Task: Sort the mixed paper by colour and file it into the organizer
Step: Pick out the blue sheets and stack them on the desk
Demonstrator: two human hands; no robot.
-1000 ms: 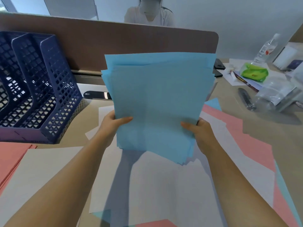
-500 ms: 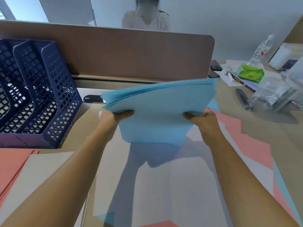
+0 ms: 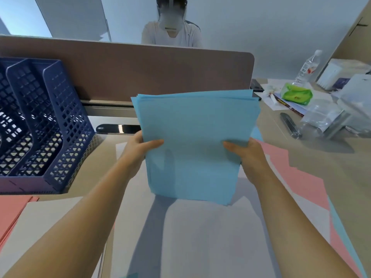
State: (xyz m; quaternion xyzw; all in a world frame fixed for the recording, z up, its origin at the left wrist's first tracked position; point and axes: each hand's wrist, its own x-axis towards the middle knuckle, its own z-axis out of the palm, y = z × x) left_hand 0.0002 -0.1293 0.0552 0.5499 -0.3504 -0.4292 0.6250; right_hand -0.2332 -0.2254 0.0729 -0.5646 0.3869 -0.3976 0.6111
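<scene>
A stack of blue paper (image 3: 194, 137) stands almost upright above the desk, its lower edge down toward the white sheets (image 3: 210, 237). My left hand (image 3: 138, 149) grips its left side with the thumb across the front. My right hand (image 3: 247, 155) grips its right side the same way. The dark blue mesh organizer (image 3: 66, 125) stands at the left, its slots open toward me. Pink paper (image 3: 301, 177) lies to the right, and a second pink pile (image 3: 12, 213) lies at the left edge below the organizer.
A brown desk divider (image 3: 140, 73) runs behind the organizer, with a person seated beyond it. At the right lie a water bottle (image 3: 307, 69), a green packet (image 3: 297, 94), clear plastic items (image 3: 321, 119) and a dark pen-like object (image 3: 290, 125). A black phone (image 3: 118, 128) lies near the divider.
The blue stack was tipped flat half a second ago. It is now raised nearly upright again, with both hands still holding its sides.
</scene>
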